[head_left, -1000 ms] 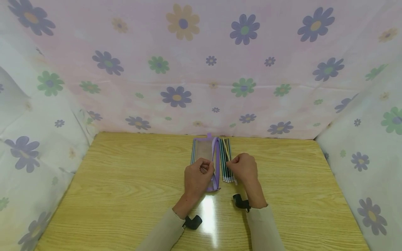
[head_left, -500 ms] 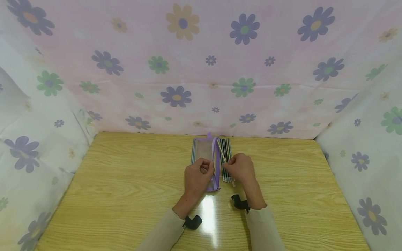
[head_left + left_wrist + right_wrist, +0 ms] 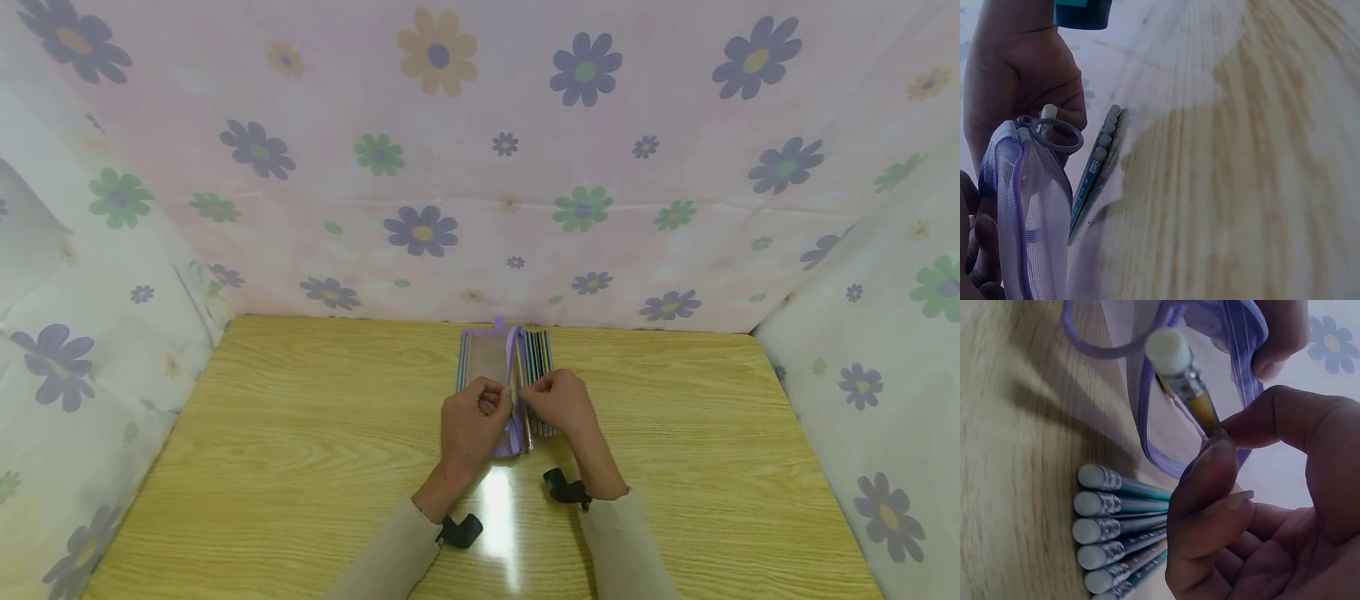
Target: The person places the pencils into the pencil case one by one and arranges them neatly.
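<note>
A purple mesh pencil case (image 3: 487, 354) lies lengthwise near the table's back edge, its zipped side gaping. My left hand (image 3: 474, 421) pinches the edge of that opening. Thumb and forefinger of my right hand (image 3: 561, 404) pinch a yellow pencil (image 3: 1200, 409) with a white eraser in a silver ferrule. The pencil overlaps the case's opening in the right wrist view, eraser end toward me. Several green and dark pencils (image 3: 1129, 487) lie side by side on the table just right of the case, partly hidden by my right hand. Blue-green pencils (image 3: 462, 362) show along the case's left side.
The wooden table (image 3: 300, 450) meets a flowered cloth (image 3: 360, 242) at the back, with more cloth at both sides. A purple loop (image 3: 1097, 349) hangs from the case's near end. Black wrist cameras (image 3: 461, 532) sit below both hands.
My right hand has moved left with the yellow pencil, from over the row of pencils to the case's opening. The pencil has turned nearly parallel to the case. My left hand stays put.
</note>
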A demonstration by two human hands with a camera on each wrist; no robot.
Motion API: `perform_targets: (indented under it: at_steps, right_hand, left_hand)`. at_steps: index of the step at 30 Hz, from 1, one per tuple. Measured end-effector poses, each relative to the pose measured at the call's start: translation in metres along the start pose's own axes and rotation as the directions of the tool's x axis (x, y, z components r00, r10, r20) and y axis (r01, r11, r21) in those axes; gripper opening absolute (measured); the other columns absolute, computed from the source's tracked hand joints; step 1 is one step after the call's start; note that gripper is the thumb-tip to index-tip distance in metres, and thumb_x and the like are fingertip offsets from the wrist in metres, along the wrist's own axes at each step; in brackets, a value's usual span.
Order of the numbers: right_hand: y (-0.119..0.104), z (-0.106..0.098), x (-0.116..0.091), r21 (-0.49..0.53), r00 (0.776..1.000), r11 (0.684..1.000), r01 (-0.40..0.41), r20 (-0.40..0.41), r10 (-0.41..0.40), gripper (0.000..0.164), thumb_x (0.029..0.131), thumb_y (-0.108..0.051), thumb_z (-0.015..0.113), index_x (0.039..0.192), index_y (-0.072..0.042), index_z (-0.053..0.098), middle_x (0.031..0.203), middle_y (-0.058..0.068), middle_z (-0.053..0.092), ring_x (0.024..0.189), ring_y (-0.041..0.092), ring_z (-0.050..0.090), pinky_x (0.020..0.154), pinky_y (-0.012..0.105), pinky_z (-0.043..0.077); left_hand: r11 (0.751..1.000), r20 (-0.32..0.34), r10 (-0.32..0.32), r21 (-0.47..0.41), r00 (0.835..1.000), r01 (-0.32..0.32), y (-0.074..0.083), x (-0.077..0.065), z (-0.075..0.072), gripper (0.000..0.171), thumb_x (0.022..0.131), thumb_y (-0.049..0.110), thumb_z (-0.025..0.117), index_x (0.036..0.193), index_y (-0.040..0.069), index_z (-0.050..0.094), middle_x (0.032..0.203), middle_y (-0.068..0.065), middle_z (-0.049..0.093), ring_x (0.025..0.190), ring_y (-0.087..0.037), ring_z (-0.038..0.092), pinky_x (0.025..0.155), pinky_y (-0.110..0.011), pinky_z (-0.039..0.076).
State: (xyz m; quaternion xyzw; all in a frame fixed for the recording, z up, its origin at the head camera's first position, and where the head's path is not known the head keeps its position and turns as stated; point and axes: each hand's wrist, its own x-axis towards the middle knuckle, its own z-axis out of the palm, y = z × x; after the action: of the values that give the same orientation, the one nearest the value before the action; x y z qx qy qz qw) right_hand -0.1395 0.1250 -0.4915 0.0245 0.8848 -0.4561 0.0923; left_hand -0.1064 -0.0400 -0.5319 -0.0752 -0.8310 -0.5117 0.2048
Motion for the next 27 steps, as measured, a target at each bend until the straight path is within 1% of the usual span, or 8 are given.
perform_targets:
  at_steps: [10,16,18,24,27]
  right_hand:
    - [0.001,0.006,0.003,0.085,1.0,0.996,-0.017,-0.014,0.018,0.018,0.087,-0.018,0.07,0.076,-0.004,0.076,0.06,0.001,0.063,0.053,0.014,0.054,0.05,0.027,0.044]
    - [0.0,0.009,0.003,0.161,0.999,0.986,-0.046,-0.013,0.049,0.017,0.087,-0.015,0.07,0.084,-0.001,0.076,0.067,0.005,0.068,0.057,0.016,0.059,0.051,0.028,0.048]
    - [0.0,0.01,0.003,0.165,0.999,0.985,-0.051,-0.012,0.053,0.017,0.087,-0.015,0.07,0.086,0.0,0.077,0.069,0.006,0.07,0.058,0.016,0.061,0.052,0.027,0.049]
    - [0.0,0.011,0.003,0.122,0.999,0.992,-0.041,-0.011,0.043,0.018,0.087,-0.018,0.073,0.085,0.0,0.078,0.07,0.005,0.071,0.06,0.015,0.062,0.053,0.027,0.05]
    - [0.0,0.01,0.003,0.123,0.999,0.992,-0.037,-0.013,0.039,0.018,0.087,-0.017,0.072,0.085,-0.001,0.078,0.071,0.005,0.072,0.06,0.016,0.063,0.053,0.028,0.05]
  left_hand:
    - [1.0,0.007,-0.004,0.016,1.0,0.004,-0.002,0.0,0.0,0.009,0.095,0.015,0.077,0.087,0.014,0.074,0.071,0.005,0.072,0.057,0.002,0.062,0.053,-0.018,0.053]
    - [1.0,0.009,-0.001,0.023,1.0,0.001,-0.001,0.001,0.0,0.008,0.095,0.014,0.077,0.087,0.013,0.074,0.071,0.005,0.073,0.056,0.002,0.062,0.052,-0.018,0.052]
    - [1.0,0.007,0.001,0.02,1.0,-0.001,0.0,0.001,0.0,0.008,0.095,0.014,0.077,0.087,0.013,0.074,0.071,0.005,0.073,0.056,0.002,0.061,0.052,-0.018,0.051]
    - [1.0,-0.002,0.016,0.007,1.0,-0.016,0.0,0.001,0.0,0.008,0.094,0.013,0.078,0.087,0.013,0.075,0.07,0.006,0.072,0.055,0.001,0.061,0.051,-0.017,0.051]
    - [1.0,-0.003,0.018,0.004,1.0,-0.018,0.0,0.001,0.0,0.008,0.094,0.013,0.078,0.086,0.013,0.075,0.07,0.006,0.072,0.055,0.001,0.061,0.051,-0.017,0.051]
